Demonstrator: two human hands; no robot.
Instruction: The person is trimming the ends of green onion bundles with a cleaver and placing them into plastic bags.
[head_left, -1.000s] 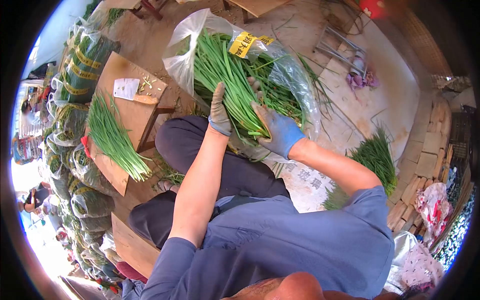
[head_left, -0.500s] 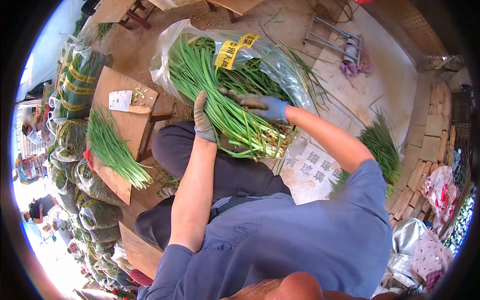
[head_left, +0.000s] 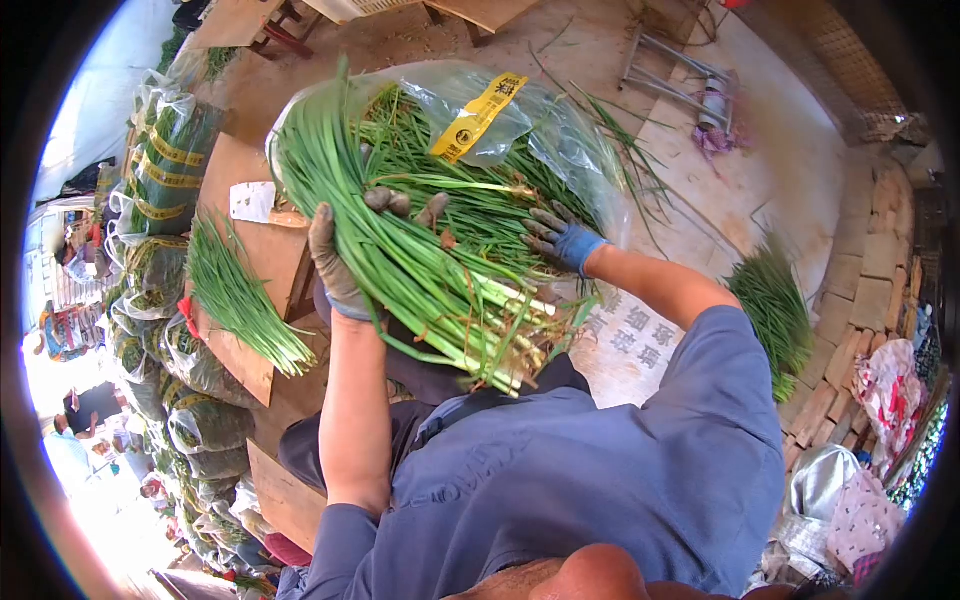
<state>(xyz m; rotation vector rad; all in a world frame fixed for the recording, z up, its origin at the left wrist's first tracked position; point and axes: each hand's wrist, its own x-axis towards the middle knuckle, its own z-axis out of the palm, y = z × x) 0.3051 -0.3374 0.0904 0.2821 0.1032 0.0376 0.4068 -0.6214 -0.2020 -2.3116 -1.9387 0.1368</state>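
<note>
Here's the bundle of green stalks (head_left: 425, 275), gripped in the left hand (head_left: 341, 280), slanting from leafy tips far left to pale ends near right; the right hand (head_left: 564, 243), nearer those ends, spreads its fingers at greens (head_left: 480, 222) inside the plastic bag (head_left: 425, 84).

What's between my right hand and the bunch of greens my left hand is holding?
In the head view, more green stalks, lying in the clear bag, fill the stretch between the right hand and the held bunch.
</note>
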